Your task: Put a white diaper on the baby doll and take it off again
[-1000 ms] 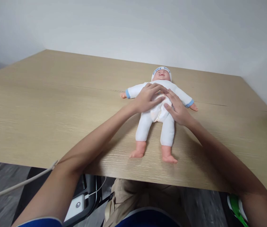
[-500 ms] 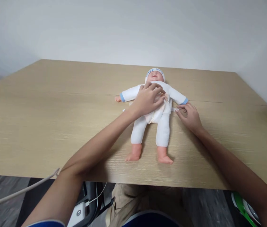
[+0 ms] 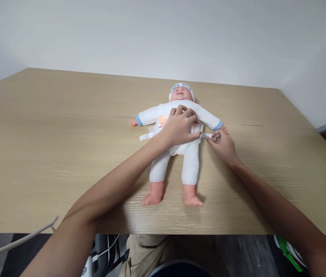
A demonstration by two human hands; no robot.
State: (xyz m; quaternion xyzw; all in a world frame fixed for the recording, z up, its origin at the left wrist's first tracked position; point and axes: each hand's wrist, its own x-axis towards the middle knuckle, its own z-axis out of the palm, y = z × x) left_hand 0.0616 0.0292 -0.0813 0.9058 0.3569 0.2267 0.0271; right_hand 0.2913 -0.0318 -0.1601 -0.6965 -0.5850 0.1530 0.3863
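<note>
A baby doll [image 3: 191, 166] in a white suit with blue cuffs lies on its back, its head away from me. Round its hips is a white diaper [image 3: 177, 150]. My left hand [image 3: 178, 126] rests on the diaper's front over the doll's belly, fingers apart and slightly bent, hiding much of it. At the doll's right-hand side in view, my right hand [image 3: 223, 145] pinches the end of a white fastening tab [image 3: 206, 135] that sticks out from the diaper. Another tab [image 3: 146, 136] lies spread out on the opposite side.
The doll lies on a wooden table [image 3: 64, 161] with a pale wall [image 3: 151, 38] behind it. A light-coloured cable [image 3: 18, 242] hangs near the front left edge. Below the front right edge is a green and white object [image 3: 290, 254].
The view has shifted, so the doll appears further left and a bit nearer. My right hand's fingers have curled in at the tab, which shows more clearly. My left hand stays on the diaper.
</note>
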